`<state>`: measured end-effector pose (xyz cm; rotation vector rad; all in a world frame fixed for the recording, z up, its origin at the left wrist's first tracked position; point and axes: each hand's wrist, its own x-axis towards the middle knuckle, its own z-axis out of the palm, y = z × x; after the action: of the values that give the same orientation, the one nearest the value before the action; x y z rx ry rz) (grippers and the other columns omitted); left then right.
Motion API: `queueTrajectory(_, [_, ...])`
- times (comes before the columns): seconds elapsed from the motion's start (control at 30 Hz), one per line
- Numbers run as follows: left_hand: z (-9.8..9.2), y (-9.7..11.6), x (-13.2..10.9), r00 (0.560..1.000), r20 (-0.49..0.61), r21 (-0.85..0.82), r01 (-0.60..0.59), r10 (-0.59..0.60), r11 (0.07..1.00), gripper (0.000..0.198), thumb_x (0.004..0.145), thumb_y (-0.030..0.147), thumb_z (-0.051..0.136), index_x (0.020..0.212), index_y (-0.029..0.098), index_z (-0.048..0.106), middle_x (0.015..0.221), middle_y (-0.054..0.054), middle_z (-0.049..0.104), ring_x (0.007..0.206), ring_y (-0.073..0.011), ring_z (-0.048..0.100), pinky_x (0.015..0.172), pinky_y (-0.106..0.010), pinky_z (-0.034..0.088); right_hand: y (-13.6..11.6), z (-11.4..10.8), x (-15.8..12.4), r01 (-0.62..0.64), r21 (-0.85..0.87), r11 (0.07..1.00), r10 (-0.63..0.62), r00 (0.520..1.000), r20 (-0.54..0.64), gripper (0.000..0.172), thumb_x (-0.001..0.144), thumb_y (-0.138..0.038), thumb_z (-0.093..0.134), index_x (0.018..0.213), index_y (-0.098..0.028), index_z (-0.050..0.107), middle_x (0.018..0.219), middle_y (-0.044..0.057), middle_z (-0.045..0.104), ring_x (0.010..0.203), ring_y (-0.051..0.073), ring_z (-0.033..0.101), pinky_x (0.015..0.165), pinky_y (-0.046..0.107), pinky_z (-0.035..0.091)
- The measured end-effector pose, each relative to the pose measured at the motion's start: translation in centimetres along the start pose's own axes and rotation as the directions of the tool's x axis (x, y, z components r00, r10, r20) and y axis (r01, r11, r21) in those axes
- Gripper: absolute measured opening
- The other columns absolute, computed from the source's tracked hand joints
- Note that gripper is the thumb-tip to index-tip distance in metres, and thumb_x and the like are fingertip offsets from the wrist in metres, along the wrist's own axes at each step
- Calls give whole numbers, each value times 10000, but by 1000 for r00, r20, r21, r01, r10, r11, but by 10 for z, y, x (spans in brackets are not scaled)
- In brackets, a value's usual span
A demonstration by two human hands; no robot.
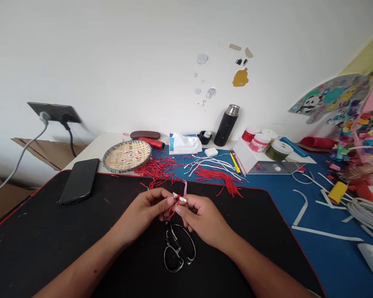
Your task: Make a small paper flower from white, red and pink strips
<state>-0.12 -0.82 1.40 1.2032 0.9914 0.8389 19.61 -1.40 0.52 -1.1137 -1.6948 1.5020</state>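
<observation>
My left hand (147, 207) and my right hand (199, 215) meet over a black mat (49, 244), fingers pinched together. Between the fingertips sits a small white strip piece with red thread (177, 199) wound about it. A loop of the red thread hangs down from the pinch. Steel scissors (178, 247) lie on the mat just below the hands, handles toward me. Heaps of cut red threads (161, 167) and white strips (209, 162) lie beyond the hands.
A black phone (79, 180) lies at the left of the mat. A woven basket (127, 155), red spool (152, 143), tissue pack (184, 144), black flask (226, 124) and paint jars (261, 141) stand behind. Coloured paper scraps (360, 153) crowd the right.
</observation>
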Motion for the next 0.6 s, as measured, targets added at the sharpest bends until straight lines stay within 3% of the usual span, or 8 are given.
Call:
queueTrajectory(0.33, [-2,-2,2,1000,-17,32,5,-5,999,401,789,556,808,815,166,718,743,-2,661,640,-135,540,591,-248,446,1,0,-1,15,-181,983,-15,1000,2,273,1003,-382,582,828,-188,660,653,-27,585,589,112,509,555,228,352])
queueTrajectory(0.6, [-3,-4,-1,997,-75,-132,-20,10,991,285,866,447,772,815,172,717,770,-13,689,647,-130,562,630,-244,471,-1,0,-2,1,-203,979,1,1000,12,215,995,-342,584,935,-201,734,680,-24,621,587,111,539,566,227,371])
